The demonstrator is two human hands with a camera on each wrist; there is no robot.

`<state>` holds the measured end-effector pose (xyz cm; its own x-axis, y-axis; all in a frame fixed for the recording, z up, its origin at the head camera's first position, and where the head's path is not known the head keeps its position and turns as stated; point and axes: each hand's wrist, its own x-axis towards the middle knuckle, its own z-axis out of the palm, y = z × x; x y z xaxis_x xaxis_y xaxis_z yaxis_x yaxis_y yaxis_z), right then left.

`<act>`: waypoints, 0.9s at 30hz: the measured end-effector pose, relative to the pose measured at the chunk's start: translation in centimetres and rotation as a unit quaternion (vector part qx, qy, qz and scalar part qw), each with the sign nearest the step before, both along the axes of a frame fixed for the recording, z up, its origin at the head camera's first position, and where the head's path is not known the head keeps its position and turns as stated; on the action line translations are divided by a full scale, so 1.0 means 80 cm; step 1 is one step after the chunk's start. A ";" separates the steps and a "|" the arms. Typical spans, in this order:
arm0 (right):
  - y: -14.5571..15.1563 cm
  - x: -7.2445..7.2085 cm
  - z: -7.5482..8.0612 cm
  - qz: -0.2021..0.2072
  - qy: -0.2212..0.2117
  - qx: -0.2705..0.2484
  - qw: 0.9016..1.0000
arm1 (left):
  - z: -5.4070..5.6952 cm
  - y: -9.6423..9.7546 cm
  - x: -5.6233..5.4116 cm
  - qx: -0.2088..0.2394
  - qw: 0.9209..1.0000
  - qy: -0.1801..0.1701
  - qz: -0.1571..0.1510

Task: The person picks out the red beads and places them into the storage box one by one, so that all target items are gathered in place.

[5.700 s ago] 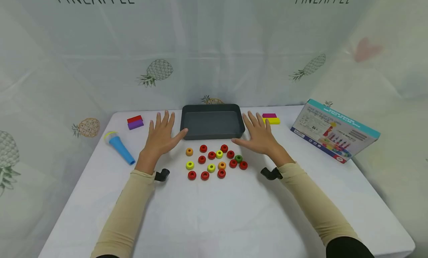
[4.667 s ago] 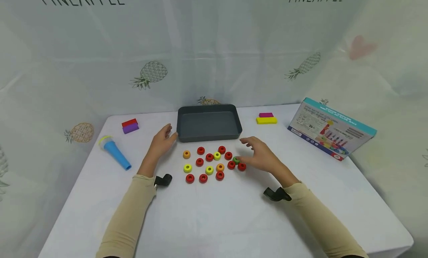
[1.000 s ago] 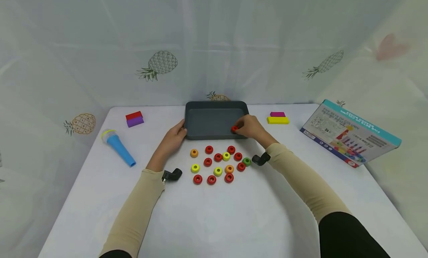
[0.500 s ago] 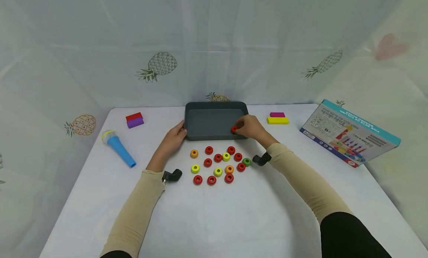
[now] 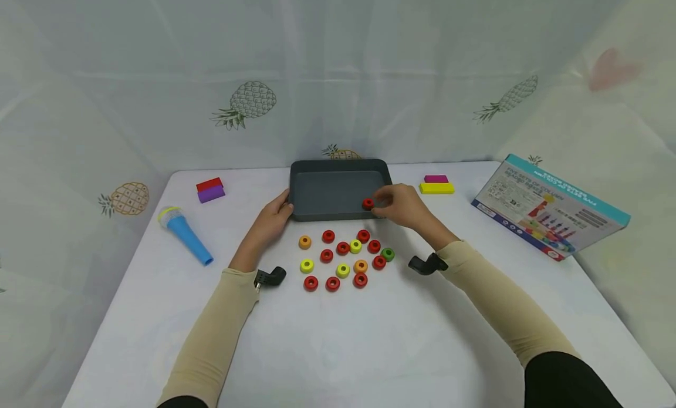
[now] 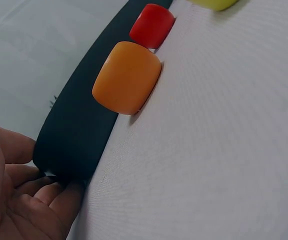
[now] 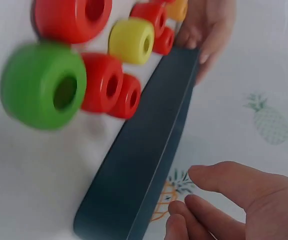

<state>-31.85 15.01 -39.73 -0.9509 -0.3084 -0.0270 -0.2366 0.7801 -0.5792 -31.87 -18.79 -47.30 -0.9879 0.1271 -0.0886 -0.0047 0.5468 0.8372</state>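
In the head view a dark grey tray [image 5: 327,191] lies at the back of the table. My left hand [image 5: 268,223] holds its left side; the left wrist view shows thumb and fingers [image 6: 64,202] on either side of the tray corner [image 6: 71,130]. One red bead [image 5: 368,204] sits inside the tray near its front right corner. Beside that bead is my right hand [image 5: 405,208], thumb and fingers parted with nothing between them in the right wrist view. In front of the tray lie several holed beads: red [image 5: 333,284], yellow [image 5: 342,270], orange [image 5: 304,242] and green [image 5: 388,255].
A blue toy microphone [image 5: 186,235] and red and purple blocks [image 5: 210,194] lie to the left. Magenta and yellow blocks [image 5: 436,188] are right of the tray, and a printed box [image 5: 549,208] stands tilted farther right. A patterned curtain [image 5: 338,91] hangs behind the table.
Earlier, the left hand came to the tray's side and the right hand carried a red bead from the table's group into the tray. Since half a second ago, the right fingers have let go of it.
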 end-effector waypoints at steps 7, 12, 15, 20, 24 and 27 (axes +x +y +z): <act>0.008 0.040 0.001 0.034 0.023 0.002 0.999 | 0.005 0.000 0.001 0.001 1.000 0.005 0.002; 0.016 0.072 -0.010 0.053 0.004 0.004 0.999 | 0.001 0.000 0.001 0.003 1.000 0.004 -0.002; 0.021 0.088 -0.019 0.065 0.004 -0.003 0.998 | 0.000 -0.001 -0.001 -0.002 1.000 0.006 -0.002; 0.026 0.106 -0.040 0.097 0.026 -0.013 0.995 | 0.000 -0.002 0.001 -0.004 1.000 0.005 0.002; 0.028 0.113 -0.053 0.119 0.035 -0.019 0.992 | 0.000 0.000 0.004 -0.001 1.000 0.002 0.002; 0.027 0.116 -0.058 0.123 0.034 -0.018 0.992 | -0.001 0.001 0.005 0.000 1.000 0.001 0.004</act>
<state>-22.61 17.18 -44.40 -0.8462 -0.5306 0.0496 -0.4564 0.6736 -0.5813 -31.50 -18.72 -47.37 -0.9891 0.1186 -0.0870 -0.0080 0.5473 0.8369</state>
